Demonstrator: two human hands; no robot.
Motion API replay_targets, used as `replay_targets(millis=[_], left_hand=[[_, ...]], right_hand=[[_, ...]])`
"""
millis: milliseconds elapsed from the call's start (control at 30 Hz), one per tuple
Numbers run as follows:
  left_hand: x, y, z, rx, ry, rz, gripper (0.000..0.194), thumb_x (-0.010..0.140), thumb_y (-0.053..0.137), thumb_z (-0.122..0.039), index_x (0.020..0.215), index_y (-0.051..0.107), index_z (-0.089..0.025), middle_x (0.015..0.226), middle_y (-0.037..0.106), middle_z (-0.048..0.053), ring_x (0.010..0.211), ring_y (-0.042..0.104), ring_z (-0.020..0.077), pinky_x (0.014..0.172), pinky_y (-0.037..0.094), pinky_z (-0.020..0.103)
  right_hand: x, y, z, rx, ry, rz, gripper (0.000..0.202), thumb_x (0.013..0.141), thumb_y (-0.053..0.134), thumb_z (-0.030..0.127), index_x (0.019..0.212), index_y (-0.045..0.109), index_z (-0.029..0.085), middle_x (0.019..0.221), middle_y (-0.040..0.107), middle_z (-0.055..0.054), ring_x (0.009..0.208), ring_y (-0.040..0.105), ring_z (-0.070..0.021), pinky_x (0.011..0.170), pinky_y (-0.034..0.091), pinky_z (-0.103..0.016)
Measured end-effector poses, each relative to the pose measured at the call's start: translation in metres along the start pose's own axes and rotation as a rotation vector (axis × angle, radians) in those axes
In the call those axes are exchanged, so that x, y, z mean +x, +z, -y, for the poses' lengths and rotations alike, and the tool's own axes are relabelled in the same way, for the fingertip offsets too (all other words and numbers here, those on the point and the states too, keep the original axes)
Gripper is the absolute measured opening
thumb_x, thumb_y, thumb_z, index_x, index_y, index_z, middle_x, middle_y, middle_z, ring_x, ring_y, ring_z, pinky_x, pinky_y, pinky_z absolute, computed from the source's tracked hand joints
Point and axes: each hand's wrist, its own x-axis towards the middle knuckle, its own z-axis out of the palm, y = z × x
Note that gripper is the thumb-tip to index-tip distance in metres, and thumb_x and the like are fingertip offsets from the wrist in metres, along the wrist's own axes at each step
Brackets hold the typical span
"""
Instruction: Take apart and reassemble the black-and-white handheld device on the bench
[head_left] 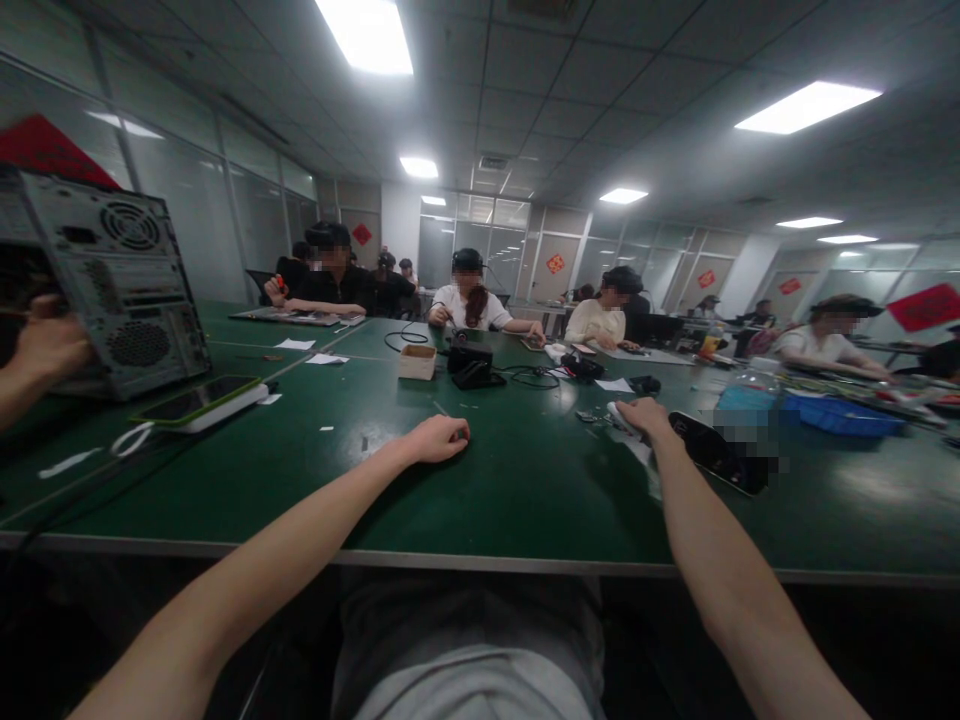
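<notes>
My left hand [439, 438] rests on the green tabletop with its fingers curled in. A thin, light sliver shows just beyond its knuckles; whether the fingers hold anything is hidden. Out to the right, my right hand [643, 414] is closed on a small white object [618, 413], whose kind I cannot make out. Small grey parts [587, 416] lie just left of that hand. Right of the wrist is a black, flat, shell-like object [701, 446], partly blurred. A crumpled clear-white piece [651, 478] lies under the right forearm.
At the left stands an open computer case [135, 290], another person's hand [52, 345] at it. Near it lies a green-edged device [206, 402]. A small box [417, 362], black device [470, 358], and blue tray [844, 412] lie farther out. Several people sit opposite.
</notes>
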Motion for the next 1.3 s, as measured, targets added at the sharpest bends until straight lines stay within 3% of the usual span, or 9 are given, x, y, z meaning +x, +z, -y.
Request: replay_targets(millis=[133, 300, 500, 567, 700, 800, 1067, 1167, 1300], left_hand=[[0.000, -0.001, -0.001, 0.000, 0.001, 0.004, 0.021, 0.083, 0.049, -0.027, 0.098, 0.061, -0.019, 0.076, 0.065, 0.001, 0.067, 0.059, 0.0143, 0.060, 0.041, 0.022], [0.001, 0.000, -0.001, 0.002, -0.001, -0.002, 0.020, 0.083, 0.049, -0.027, 0.098, 0.061, -0.019, 0.076, 0.065, 0.001, 0.067, 0.059, 0.0141, 0.060, 0.041, 0.022], [0.003, 0.005, 0.004, 0.014, 0.012, -0.030, 0.020, 0.084, 0.049, -0.028, 0.099, 0.060, -0.020, 0.077, 0.065, 0.001, 0.068, 0.059, 0.0147, 0.060, 0.040, 0.022], [0.003, 0.007, 0.004, 0.022, 0.013, -0.062, 0.021, 0.084, 0.049, -0.030, 0.099, 0.059, -0.019, 0.079, 0.065, 0.002, 0.069, 0.059, 0.0152, 0.060, 0.040, 0.023], [0.004, 0.009, 0.003, 0.032, 0.010, -0.125, 0.026, 0.086, 0.049, -0.036, 0.102, 0.057, -0.018, 0.082, 0.064, 0.003, 0.074, 0.059, 0.0167, 0.064, 0.041, 0.024], [0.004, 0.010, 0.001, 0.024, 0.016, -0.134, 0.030, 0.086, 0.049, -0.040, 0.105, 0.056, -0.017, 0.084, 0.064, 0.004, 0.078, 0.058, 0.0177, 0.069, 0.042, 0.026], [0.006, 0.012, 0.000, 0.042, 0.059, -0.120, 0.018, 0.088, 0.048, -0.030, 0.096, 0.058, -0.018, 0.092, 0.062, 0.005, 0.086, 0.058, 0.0177, 0.074, 0.043, 0.026], [0.007, 0.013, 0.003, 0.053, -0.009, -0.154, 0.015, 0.087, 0.050, -0.031, 0.091, 0.057, -0.018, 0.090, 0.062, 0.005, 0.083, 0.058, 0.0176, 0.071, 0.043, 0.026], [0.007, 0.014, 0.007, 0.063, -0.069, -0.179, 0.015, 0.085, 0.053, -0.031, 0.094, 0.055, -0.018, 0.092, 0.061, 0.005, 0.081, 0.057, 0.0174, 0.069, 0.043, 0.026]], right_hand=[[-0.009, -0.009, 0.007, 0.047, -0.024, 0.003, 0.043, 0.084, 0.042, 0.044, 0.083, 0.070, 0.011, 0.090, 0.066, -0.020, 0.090, 0.062, -0.0284, 0.073, 0.045, -0.033], [-0.023, -0.013, 0.029, 0.087, -0.124, 0.029, 0.039, 0.083, 0.048, 0.042, 0.102, 0.063, 0.012, 0.094, 0.065, -0.018, 0.084, 0.062, -0.0241, 0.070, 0.045, -0.031], [-0.050, 0.004, 0.092, 0.128, -0.362, 0.088, 0.059, 0.073, 0.063, 0.039, 0.125, 0.048, 0.015, 0.093, 0.066, -0.009, 0.078, 0.060, -0.0185, 0.069, 0.045, -0.026], [-0.062, 0.011, 0.116, 0.148, -0.522, 0.146, 0.061, 0.073, 0.063, 0.038, 0.127, 0.046, 0.015, 0.089, 0.066, -0.006, 0.074, 0.060, -0.0162, 0.067, 0.044, -0.023], [-0.090, 0.021, 0.152, 0.168, -0.762, 0.292, 0.041, 0.074, 0.060, 0.041, 0.107, 0.063, 0.017, 0.088, 0.067, -0.004, 0.074, 0.060, -0.0154, 0.062, 0.042, -0.021], [-0.108, 0.023, 0.166, 0.234, -0.768, 0.324, 0.035, 0.073, 0.062, 0.042, 0.097, 0.066, 0.016, 0.091, 0.068, -0.005, 0.076, 0.061, -0.0162, 0.060, 0.042, -0.020], [-0.133, 0.021, 0.172, 0.425, -0.757, 0.485, 0.050, 0.076, 0.056, 0.059, 0.099, 0.063, 0.015, 0.075, 0.067, -0.003, 0.047, 0.054, -0.0091, 0.045, 0.040, -0.020], [-0.132, 0.023, 0.174, 0.428, -0.829, 0.449, 0.040, 0.083, 0.050, 0.051, 0.091, 0.066, 0.015, 0.071, 0.065, -0.001, 0.052, 0.055, -0.0090, 0.049, 0.040, -0.019], [-0.125, 0.031, 0.174, 0.413, -0.875, 0.174, 0.021, 0.083, 0.054, 0.031, 0.090, 0.065, 0.015, 0.077, 0.064, -0.002, 0.067, 0.057, -0.0111, 0.061, 0.043, -0.021]])
